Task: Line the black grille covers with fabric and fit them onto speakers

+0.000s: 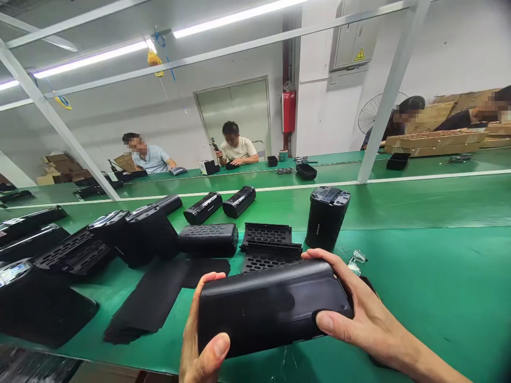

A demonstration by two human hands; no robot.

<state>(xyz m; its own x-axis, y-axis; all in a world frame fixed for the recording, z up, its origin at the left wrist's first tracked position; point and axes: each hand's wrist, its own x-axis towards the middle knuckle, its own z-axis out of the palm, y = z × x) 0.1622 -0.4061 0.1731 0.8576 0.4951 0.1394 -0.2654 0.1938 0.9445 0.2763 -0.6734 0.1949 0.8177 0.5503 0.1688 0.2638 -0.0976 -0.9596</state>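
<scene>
Black speaker housing [271, 311]: where is it?

Between both hands, above the green workbench [423, 303].

How do the hands hold it?

Both grasp it firmly. Left hand [202, 340] cups one end, thumb across the front; right hand [359, 314] wraps the other end, thumb on the front.

What lies around them?

Straight ahead, perforated black grille panels [267, 247]. Just ahead of the right hand, an upright speaker [325, 218], with eyeglasses [356, 263] nearby. Left of the hands, black fabric sheets [147, 298].
</scene>
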